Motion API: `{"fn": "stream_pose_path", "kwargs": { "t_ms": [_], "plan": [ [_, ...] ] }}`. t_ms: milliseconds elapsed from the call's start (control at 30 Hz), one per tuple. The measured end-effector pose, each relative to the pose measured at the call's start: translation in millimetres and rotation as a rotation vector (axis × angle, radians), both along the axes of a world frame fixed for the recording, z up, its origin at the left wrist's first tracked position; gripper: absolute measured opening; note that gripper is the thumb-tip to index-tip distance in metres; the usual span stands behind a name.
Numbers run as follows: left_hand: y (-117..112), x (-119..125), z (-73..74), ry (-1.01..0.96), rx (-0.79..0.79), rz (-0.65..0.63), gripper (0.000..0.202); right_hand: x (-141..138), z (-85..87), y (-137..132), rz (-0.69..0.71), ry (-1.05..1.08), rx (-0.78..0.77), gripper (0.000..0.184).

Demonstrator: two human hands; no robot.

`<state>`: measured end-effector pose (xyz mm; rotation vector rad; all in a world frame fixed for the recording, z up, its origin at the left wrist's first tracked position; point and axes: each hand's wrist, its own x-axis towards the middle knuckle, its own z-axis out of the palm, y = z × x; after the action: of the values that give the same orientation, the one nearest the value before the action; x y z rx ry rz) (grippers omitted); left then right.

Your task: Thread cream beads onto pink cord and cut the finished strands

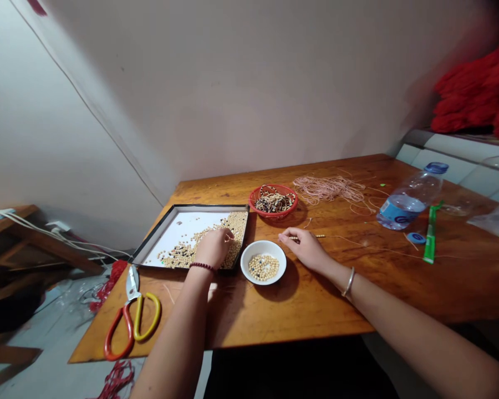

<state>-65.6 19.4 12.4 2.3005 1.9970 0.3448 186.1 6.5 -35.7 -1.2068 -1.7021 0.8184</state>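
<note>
Varnished wood table (307,299) under a pale wall: a thin cord (357,244) threaded with a few beads lies across it, its end pinched between finger and thumb of the right hand (305,249). The left hand (212,249) sits over loose beads (235,230) in a shallow black-rimmed tray (191,207), its fingertips (229,235) among them; whether they grasp one is hard to tell from here. Between the hands stands a white bowl (263,244) of more beads. Farther out are a red basket (273,215) of dark and pale strands, a coil of pink cord (328,188) and a water bottle (403,205) (half empty, it seems). Orange-and-yellow scissors (128,327) lie nearest the table's left edge.
</note>
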Motion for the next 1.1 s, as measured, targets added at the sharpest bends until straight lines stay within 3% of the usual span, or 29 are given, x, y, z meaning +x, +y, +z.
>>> {"fn": "stream_pose_path", "kwargs": {
  "t_ms": [133,200,300,433,767,1100],
  "plan": [
    [-1,9,4.1,-0.348,0.063,-0.218,0.013,-2,2.8,0,-0.002,0.030,0.019,0.028],
    [-4,18,6.3,-0.542,-0.017,-0.331,0.017,-4,5.7,-3,0.028,0.058,0.024,0.027],
    [-12,31,8.2,-0.696,-0.167,-0.393,0.024,-7,10.2,-12,0.128,0.096,0.025,0.026],
    [-21,45,10.2,-0.716,-0.231,-0.435,0.024,-8,14.5,-22,0.174,0.042,0.066,0.027],
    [-23,48,6.5,-0.654,-0.200,-0.433,0.023,-5,14.3,-25,0.053,-0.186,0.141,0.026],
    [-25,51,2.5,-0.604,-0.112,-0.408,0.022,-7,12.5,-26,-0.016,-0.281,0.163,0.027]
  ]
}}
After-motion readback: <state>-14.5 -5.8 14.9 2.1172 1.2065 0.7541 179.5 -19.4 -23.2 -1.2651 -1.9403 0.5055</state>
